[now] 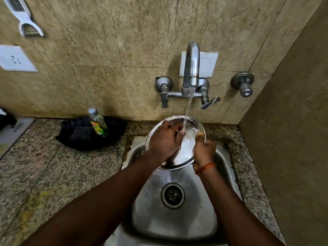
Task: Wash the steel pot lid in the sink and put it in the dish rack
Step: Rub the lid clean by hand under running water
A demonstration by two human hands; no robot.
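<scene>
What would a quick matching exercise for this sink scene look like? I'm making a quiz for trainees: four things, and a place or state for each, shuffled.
Things:
1. lid
2. tap
3. bottle
4. drain

Places or states:
A. standing on the counter, left of the sink
B. running
C. at the bottom of the basin
D. held under the stream by the left hand and right hand

Pairs: 1-D, 2-B, 3-A, 4-C

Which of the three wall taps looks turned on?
The middle tap handle, right of the spout: its lever is swung sideways. The left lever hangs down; the far-right knob stands apart.
</scene>
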